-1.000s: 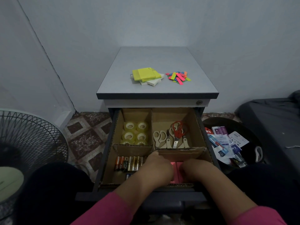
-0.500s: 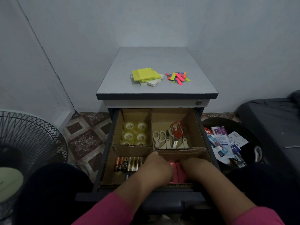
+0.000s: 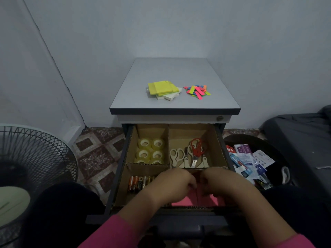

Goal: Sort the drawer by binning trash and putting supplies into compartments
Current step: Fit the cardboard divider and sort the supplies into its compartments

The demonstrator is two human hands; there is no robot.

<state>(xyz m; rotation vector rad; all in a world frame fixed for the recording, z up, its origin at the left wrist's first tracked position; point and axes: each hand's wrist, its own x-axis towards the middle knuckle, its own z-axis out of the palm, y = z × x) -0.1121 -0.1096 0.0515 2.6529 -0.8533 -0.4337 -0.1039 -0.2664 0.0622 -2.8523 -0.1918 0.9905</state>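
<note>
The open drawer [image 3: 119,169] holds cardboard compartments. Both my hands are down in the front right one, over pink sticky note pads [image 3: 186,201]. My left hand [image 3: 172,185] and my right hand [image 3: 221,183] sit side by side, fingers curled down onto the pads and almost touching each other. Their fingertips are hidden. Tape rolls [image 3: 150,151] fill the back left compartment, scissors [image 3: 189,155] the back right, and batteries [image 3: 140,182] lie in the front left.
On the cabinet top lie yellow sticky note pads [image 3: 163,88] and a heap of coloured page flags [image 3: 197,90]. A black bin [image 3: 272,145] with wrappers stands right of the drawer. A fan [image 3: 32,158] stands at the left, a dark cushion [image 3: 300,133] at the right.
My hands have drawn closer together over the pink pads, hiding more of them. Everything else is as before.
</note>
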